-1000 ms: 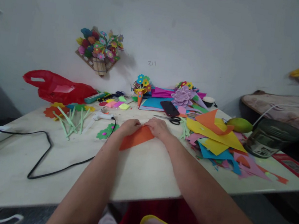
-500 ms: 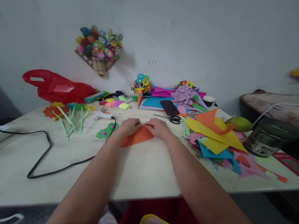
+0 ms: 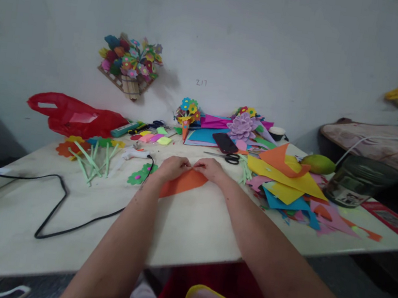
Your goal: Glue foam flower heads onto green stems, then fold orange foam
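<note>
Between my hands an orange craft sheet point(image 3: 185, 183) lies low over the white table point(image 3: 195, 231). Its far edge is pinched by the fingers of my left hand point(image 3: 173, 169), and my right hand point(image 3: 211, 169) pinches the same edge close beside. The fingertips nearly meet, and they hide the top of the sheet. To the left of my left hand rests a green flower cutout point(image 3: 141, 174) with a pink centre. A white glue gun point(image 3: 136, 153) with a black cord lies behind that cutout. Scissors point(image 3: 230, 158) with black handles are just beyond my right hand.
Pale green strips point(image 3: 89, 161) and a red plastic bag point(image 3: 75, 115) occupy the left. Yellow, blue and pink scraps point(image 3: 293, 181) pile up at right, near a dark jar point(image 3: 361, 182) and a mango-like fruit point(image 3: 318, 163). A phone point(image 3: 224, 143) lies at the back. A black cord point(image 3: 82, 224) crosses the left side.
Both hands keep their pinch on the orange sheet. The sheet's right corner reaches slightly farther right. The whole view has shifted a little.
</note>
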The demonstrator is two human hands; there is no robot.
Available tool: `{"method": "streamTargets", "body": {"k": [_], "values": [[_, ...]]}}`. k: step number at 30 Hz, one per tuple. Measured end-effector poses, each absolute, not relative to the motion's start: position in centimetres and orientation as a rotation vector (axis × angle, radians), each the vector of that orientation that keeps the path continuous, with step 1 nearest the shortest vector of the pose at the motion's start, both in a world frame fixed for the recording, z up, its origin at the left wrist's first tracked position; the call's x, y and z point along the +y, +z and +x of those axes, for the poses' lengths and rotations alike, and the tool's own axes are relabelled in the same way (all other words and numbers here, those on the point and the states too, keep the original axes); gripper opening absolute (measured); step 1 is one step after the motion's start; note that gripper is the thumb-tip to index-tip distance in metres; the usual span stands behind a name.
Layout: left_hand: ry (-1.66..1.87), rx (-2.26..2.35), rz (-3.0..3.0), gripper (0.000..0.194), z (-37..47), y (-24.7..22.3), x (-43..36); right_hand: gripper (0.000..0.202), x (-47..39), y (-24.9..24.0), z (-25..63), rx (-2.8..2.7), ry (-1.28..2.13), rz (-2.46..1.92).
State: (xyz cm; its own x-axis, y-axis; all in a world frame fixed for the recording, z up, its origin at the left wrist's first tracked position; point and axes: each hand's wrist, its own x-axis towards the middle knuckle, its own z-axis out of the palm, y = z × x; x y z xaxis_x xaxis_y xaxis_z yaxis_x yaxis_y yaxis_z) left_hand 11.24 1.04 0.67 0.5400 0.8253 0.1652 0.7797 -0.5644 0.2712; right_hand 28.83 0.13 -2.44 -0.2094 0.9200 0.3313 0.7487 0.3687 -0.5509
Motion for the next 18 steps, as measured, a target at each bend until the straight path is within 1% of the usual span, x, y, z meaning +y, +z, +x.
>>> {"method": "streamTargets", "body": {"k": [6, 11, 18], "values": [[0.422, 1.406, 2.607, 0.024, 11.25, 0.80, 0.92, 0.013, 0.42, -2.74, 28.87, -2.045, 0.353, -1.396], [0.396, 1.390, 2.629, 0.025, 11.34, 1.00, 0.81, 0.013, 0.26, -2.58, 28.82, -2.040, 0.359, -1.428], [0.396, 1.405, 2.643, 0.027, 11.43, 0.84, 1.01, 0.014, 0.83, -2.86, 29.37, -1.965, 0.471, -1.355]]}}
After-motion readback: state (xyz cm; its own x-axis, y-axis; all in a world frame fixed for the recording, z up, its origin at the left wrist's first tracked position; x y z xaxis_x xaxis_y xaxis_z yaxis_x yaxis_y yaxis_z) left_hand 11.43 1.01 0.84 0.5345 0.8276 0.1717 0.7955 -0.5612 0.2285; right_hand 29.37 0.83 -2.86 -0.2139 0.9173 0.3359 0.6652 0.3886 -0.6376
